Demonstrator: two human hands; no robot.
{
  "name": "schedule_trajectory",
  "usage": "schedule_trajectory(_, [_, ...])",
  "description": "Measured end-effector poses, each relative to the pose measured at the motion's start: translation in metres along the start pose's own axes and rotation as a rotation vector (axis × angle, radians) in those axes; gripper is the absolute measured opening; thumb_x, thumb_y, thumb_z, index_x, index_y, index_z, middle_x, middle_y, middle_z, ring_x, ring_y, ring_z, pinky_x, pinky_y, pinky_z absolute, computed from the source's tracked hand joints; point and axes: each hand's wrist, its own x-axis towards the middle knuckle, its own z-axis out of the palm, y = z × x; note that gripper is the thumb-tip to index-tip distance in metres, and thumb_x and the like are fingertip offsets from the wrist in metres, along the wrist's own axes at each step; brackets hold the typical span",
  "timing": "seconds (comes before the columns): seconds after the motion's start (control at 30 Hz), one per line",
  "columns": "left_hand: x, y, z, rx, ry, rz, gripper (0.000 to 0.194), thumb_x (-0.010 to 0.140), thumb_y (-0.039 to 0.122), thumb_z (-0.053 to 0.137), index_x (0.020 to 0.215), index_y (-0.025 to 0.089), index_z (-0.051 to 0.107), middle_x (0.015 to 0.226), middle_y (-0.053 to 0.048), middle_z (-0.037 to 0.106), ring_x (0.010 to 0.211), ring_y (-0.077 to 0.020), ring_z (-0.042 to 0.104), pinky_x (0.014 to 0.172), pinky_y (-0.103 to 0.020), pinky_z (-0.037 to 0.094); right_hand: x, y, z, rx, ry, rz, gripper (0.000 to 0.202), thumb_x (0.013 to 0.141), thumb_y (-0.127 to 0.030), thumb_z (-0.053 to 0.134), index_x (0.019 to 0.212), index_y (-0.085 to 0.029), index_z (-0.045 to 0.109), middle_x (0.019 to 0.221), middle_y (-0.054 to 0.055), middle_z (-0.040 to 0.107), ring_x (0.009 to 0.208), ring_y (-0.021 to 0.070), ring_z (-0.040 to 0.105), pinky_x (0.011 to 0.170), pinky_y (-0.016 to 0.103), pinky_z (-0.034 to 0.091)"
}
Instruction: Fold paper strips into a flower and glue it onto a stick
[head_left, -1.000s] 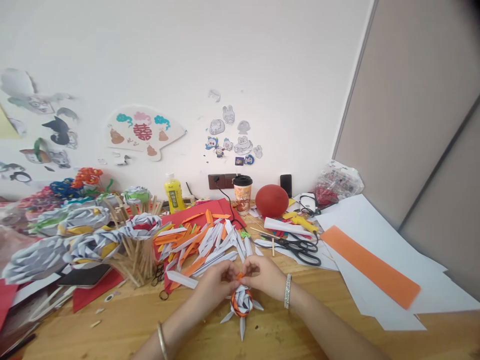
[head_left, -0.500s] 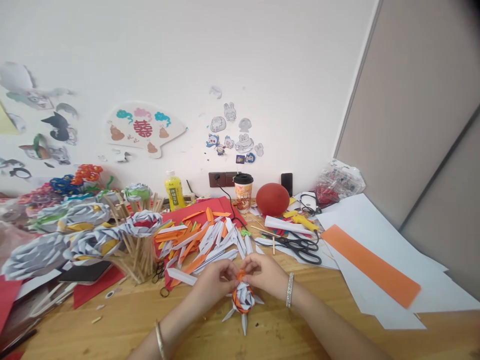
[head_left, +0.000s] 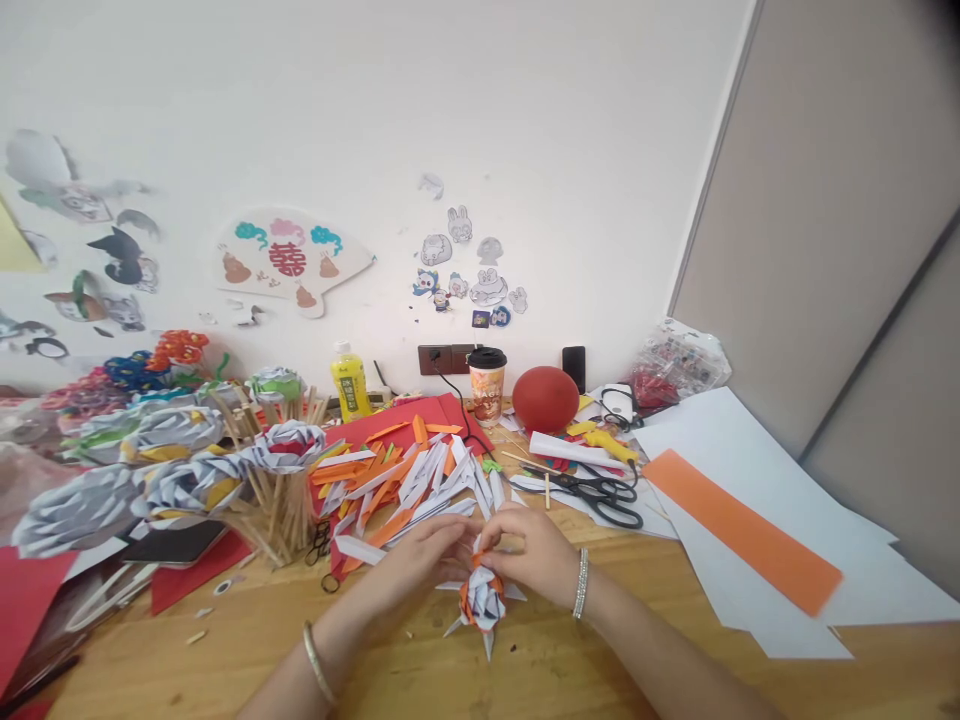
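Observation:
A folded paper flower (head_left: 482, 600) in white and orange, with white pointed strips sticking out around its rim, is at the near middle of the wooden table. My right hand (head_left: 525, 552) pinches an orange paper piece at the flower's far edge. On the opposite side my left hand (head_left: 439, 552) curls against the flower, its fingertips partly hidden behind it. Just beyond both hands lies a pile of folded white and orange paper strips (head_left: 420, 475).
Black scissors (head_left: 592, 490) and a yellow glue gun (head_left: 611, 445) lie right of the pile. Finished paper flowers on sticks (head_left: 187, 480) crowd the left. A lidded cup (head_left: 487, 388), a yellow bottle (head_left: 350, 385) and a red balloon (head_left: 545, 399) stand behind. An orange sheet (head_left: 742, 530) rests on white paper at right.
My left hand has shifted slightly left and loosened from the orange piece. The flower has turned and tilted a little, while my right hand keeps its pinch.

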Motion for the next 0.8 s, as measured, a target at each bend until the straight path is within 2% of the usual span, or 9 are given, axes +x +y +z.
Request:
schedule_trajectory(0.13, [0.006, -0.009, -0.004, 0.201, 0.035, 0.028, 0.033, 0.066, 0.046, 0.059, 0.065, 0.014, 0.054, 0.057, 0.004, 0.052, 0.053, -0.009, 0.047, 0.053, -0.02, 0.038, 0.0, 0.001, 0.002, -0.065, 0.02, -0.041, 0.015, 0.067, -0.011, 0.063, 0.077, -0.021, 0.065, 0.072, -0.001, 0.059, 0.074, 0.0134, 0.055, 0.068, 0.022, 0.041])
schedule_trajectory(0.4, [0.009, -0.008, 0.0, 0.305, 0.168, 0.033, 0.041, 0.062, 0.055, 0.057, 0.06, 0.015, 0.049, 0.053, 0.005, 0.047, 0.049, -0.0086, 0.042, 0.048, -0.02, 0.033, -0.001, 0.001, 0.002, -0.202, 0.04, -0.166, 0.01, 0.07, -0.01, 0.06, 0.067, -0.019, 0.062, 0.065, 0.0, 0.058, 0.073, 0.0147, 0.053, 0.065, 0.023, 0.04])
schedule_trajectory(0.6, [0.009, -0.008, 0.0, 0.321, 0.204, 0.075, 0.039, 0.063, 0.054, 0.055, 0.059, 0.016, 0.049, 0.051, 0.006, 0.044, 0.047, -0.008, 0.038, 0.045, -0.02, 0.03, -0.001, 0.0, -0.004, -0.237, -0.041, -0.154, 0.016, 0.078, -0.016, 0.055, 0.088, -0.023, 0.065, 0.079, 0.002, 0.064, 0.078, 0.015, 0.055, 0.071, 0.025, 0.042])
schedule_trajectory(0.8, [0.011, -0.009, -0.003, 0.337, 0.226, 0.098, 0.038, 0.064, 0.053, 0.054, 0.059, 0.015, 0.048, 0.052, 0.005, 0.045, 0.049, -0.0089, 0.038, 0.047, -0.02, 0.03, 0.0, 0.002, -0.009, -0.296, -0.103, -0.308, 0.02, 0.082, -0.019, 0.049, 0.09, -0.021, 0.066, 0.078, 0.003, 0.067, 0.083, 0.0166, 0.054, 0.074, 0.027, 0.043])
